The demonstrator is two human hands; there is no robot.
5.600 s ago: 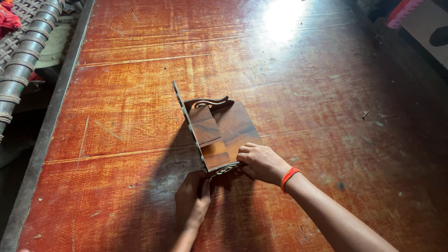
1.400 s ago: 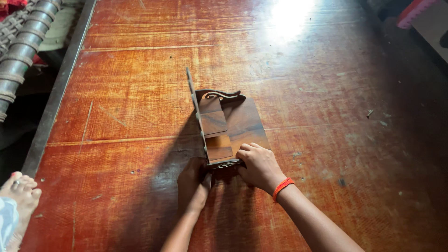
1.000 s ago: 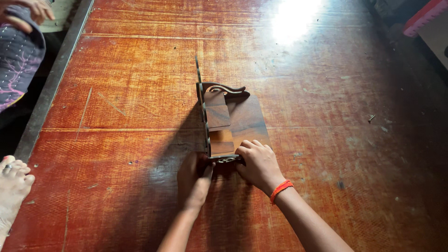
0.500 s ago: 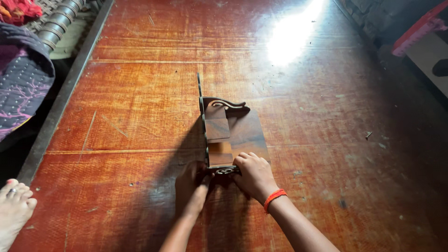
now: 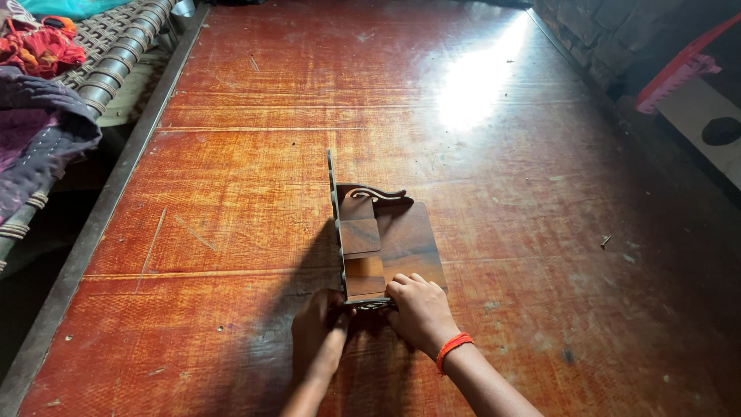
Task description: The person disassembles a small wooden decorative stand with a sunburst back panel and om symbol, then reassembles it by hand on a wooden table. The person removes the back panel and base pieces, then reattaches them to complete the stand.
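A small dark wooden shelf piece (image 5: pixel 378 243) with a carved scroll edge lies on a large reddish wooden board (image 5: pixel 255 185). One thin panel stands upright along its left side. My right hand (image 5: pixel 421 313), with an orange band on the wrist, presses on the near end of the piece. My left hand (image 5: pixel 318 332) sits in shadow at the near left corner, fingers touching the upright panel's end.
A metal edge (image 5: pixel 116 208) borders the board on the left. Beyond it are a woven cot with a metal roll (image 5: pixel 116 66) and folded cloths (image 5: pixel 38 131). A stone wall (image 5: pixel 602 38) and a red-edged object (image 5: pixel 679 69) stand at the right.
My view has shifted so the piece sits lower and more central. A bare foot seen at the lower left earlier is out of view. Both hands stay at the near end.
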